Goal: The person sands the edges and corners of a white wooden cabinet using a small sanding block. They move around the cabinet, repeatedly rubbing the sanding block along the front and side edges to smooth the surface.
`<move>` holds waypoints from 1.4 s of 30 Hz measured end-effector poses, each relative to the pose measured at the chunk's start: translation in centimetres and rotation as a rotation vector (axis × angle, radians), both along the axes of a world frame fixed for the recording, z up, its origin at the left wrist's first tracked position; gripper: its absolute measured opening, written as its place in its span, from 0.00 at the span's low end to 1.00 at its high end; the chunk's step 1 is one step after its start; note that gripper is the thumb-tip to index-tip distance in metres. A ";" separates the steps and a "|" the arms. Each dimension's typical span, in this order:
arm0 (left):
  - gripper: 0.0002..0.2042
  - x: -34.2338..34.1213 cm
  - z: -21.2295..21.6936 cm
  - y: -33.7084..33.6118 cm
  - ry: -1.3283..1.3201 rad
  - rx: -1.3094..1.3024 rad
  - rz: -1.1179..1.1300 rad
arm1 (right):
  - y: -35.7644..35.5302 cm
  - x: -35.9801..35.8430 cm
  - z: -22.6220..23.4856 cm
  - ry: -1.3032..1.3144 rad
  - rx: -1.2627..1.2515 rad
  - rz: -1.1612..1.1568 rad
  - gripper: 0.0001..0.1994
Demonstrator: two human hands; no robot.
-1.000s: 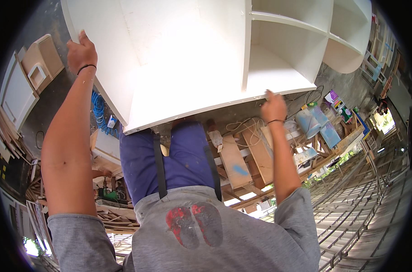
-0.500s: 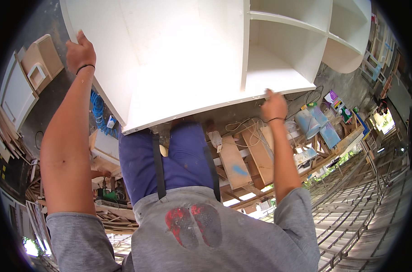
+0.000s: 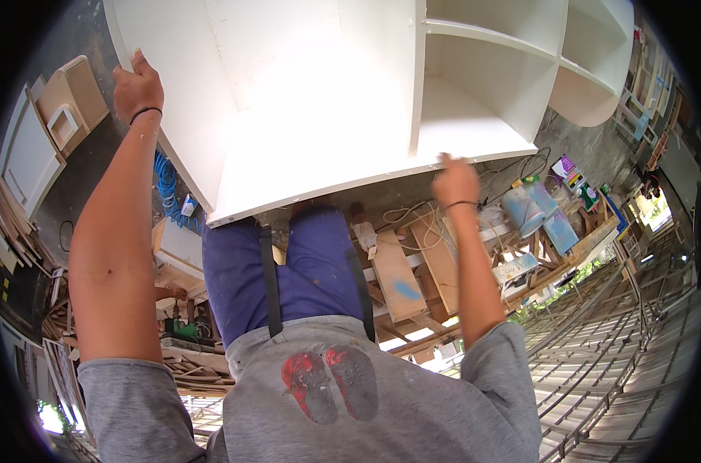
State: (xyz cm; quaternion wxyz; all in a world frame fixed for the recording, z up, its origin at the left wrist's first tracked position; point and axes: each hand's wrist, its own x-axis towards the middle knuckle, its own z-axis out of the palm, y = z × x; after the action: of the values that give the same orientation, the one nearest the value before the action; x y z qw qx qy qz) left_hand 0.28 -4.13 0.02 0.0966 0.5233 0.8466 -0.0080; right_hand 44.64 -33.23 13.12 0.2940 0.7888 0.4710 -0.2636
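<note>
A large white shelf cabinet [image 3: 312, 147] with square compartments on its right side fills the upper middle, its near edge just in front of my legs. My left hand [image 3: 138, 91] is closed on the edge of the cabinet's left panel, thumb pointing up along it. At the near edge, below the vertical divider, is my right hand [image 3: 455, 184]. Its fingers are curled closed against the edge, and whatever may be in them is hidden. A dark band circles each wrist.
Blue coiled hose [image 3: 167, 185] lies left of the cabinet. To the right are wooden boards [image 3: 396, 274], a looped cord [image 3: 412, 216] and a paint can [image 3: 522, 212]. White panels [image 3: 34, 158] lean at far left. A green power tool [image 3: 184, 330] sits low left.
My right hand has slid a little to the left along the cabinet's near edge. My left hand and the cabinet have stayed in place.
</note>
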 end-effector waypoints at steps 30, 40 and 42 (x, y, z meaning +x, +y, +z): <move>0.35 0.4 0.6 -0.3 -0.005 -0.040 0.014 | -2.3 -8.0 -2.4 0.152 0.073 0.082 0.15; 0.34 0.2 0.3 -0.1 -0.011 -0.032 0.015 | 0.8 -0.1 1.0 0.030 0.005 0.011 0.16; 0.34 0.4 0.5 -0.2 -0.002 -0.054 0.022 | -0.6 -2.2 -0.6 0.061 0.030 0.069 0.16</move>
State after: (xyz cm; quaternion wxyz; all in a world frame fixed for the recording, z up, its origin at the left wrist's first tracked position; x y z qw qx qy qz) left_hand 0.63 -4.30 0.49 0.1118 0.5111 0.8517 -0.0294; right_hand 42.39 -33.80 12.49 0.2763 0.7681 0.5106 -0.2701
